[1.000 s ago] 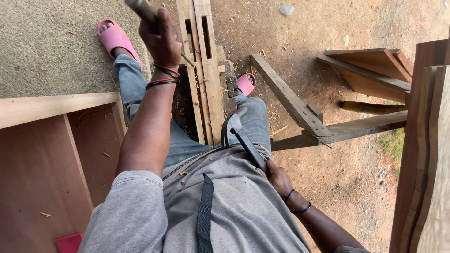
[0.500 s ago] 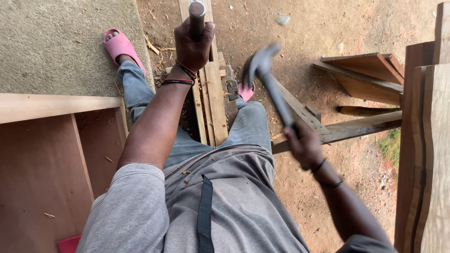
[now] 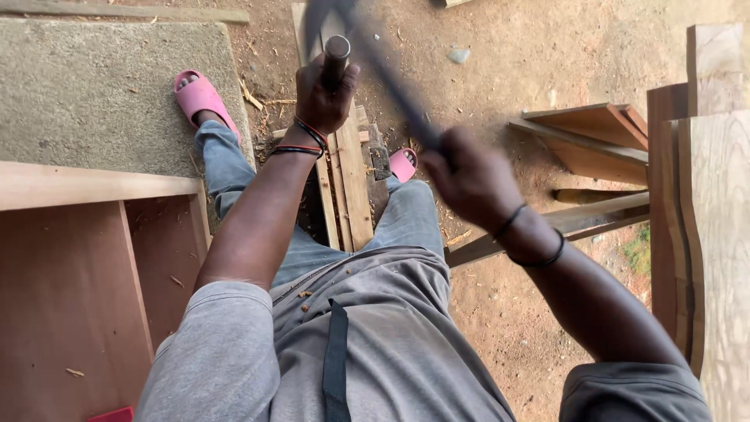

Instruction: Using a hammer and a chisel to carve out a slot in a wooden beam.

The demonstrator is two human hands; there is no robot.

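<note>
Right hand (image 3: 469,181) fist-tight round a hammer (image 3: 375,66) handle, tool blurred, raised over the knees. Farther out, left hand (image 3: 324,94) wrapped round an upright chisel (image 3: 337,55), its tip hidden, standing over the planks (image 3: 348,180) between the pink sandals (image 3: 201,95). Open cabinet (image 3: 86,258) at left.

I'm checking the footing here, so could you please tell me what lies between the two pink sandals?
In the head view, a stack of narrow wooden slats lies between the sandals, with the left hand gripping a chisel above it.
</note>
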